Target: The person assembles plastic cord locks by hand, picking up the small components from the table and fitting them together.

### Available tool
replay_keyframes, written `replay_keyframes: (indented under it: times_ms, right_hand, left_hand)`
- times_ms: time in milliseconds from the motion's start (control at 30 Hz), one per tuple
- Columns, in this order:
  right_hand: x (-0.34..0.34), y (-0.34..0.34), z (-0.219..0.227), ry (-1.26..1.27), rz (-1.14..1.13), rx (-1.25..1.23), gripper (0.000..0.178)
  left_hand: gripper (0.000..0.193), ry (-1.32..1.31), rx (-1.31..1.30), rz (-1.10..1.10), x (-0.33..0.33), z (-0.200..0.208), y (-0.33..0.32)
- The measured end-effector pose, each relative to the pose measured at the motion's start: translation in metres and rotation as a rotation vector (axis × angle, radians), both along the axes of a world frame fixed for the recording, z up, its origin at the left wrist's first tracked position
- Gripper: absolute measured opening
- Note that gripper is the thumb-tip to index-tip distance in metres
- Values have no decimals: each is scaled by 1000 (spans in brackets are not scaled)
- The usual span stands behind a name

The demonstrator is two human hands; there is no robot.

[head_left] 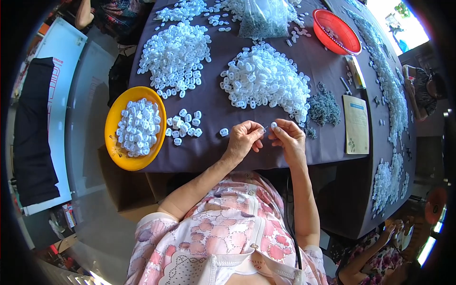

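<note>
Over the front edge of the table, my left hand [246, 136] is closed, thumb and forefinger pinched on a tiny greyish piece too small to name. Just beside it, my right hand [290, 137] pinches a small white oval plastic piece [273, 125] between thumb and fingers. The fingertips of both hands are close together but apart. One loose white piece [224, 132] lies left of my left hand. Beyond my hands rises a big heap of white oval pieces [263, 78]. A pile of small grey parts [324, 108] sits right of that heap.
At left, a yellow plate [111, 137] holds white pieces; a small cluster [183, 124] lies beside it. Farther back are another white heap [175, 54], a clear bag [263, 21] of grey parts and a red basket [335, 33]. A tan notebook [356, 130] lies right. Other people sit around.
</note>
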State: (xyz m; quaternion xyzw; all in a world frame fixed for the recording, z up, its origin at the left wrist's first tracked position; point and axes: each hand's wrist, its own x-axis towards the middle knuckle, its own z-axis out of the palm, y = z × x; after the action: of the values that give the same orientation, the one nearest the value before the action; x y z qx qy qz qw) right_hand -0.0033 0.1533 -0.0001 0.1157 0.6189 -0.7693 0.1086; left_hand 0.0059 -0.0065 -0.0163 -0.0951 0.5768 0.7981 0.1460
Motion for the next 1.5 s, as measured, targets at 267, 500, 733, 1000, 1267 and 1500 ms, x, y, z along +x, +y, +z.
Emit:
replay_keyframes:
  times_ms: [267,500,733,1000,1267,1500]
  right_hand:
    - [9,3,-10,97,24,-142,15]
    - [16,4,-13,173,53,-30,14]
    - [15,-1,-5,155,35,52,16]
    - [18,-3,-10,166,67,83,22]
    - [18,-4,-10,210,107,182,22]
    - [16,-7,-6,173,51,164,19]
  left_hand:
    - [13,5,-37,-16,2,2,2]
    - [14,21,-72,-37,4,2,1]
    - [13,46,-124,-47,7,3,4]
    - [11,80,-192,-62,9,9,6]
    - [11,70,-210,-69,10,10,7]
    - [12,78,-244,-80,9,8,7]
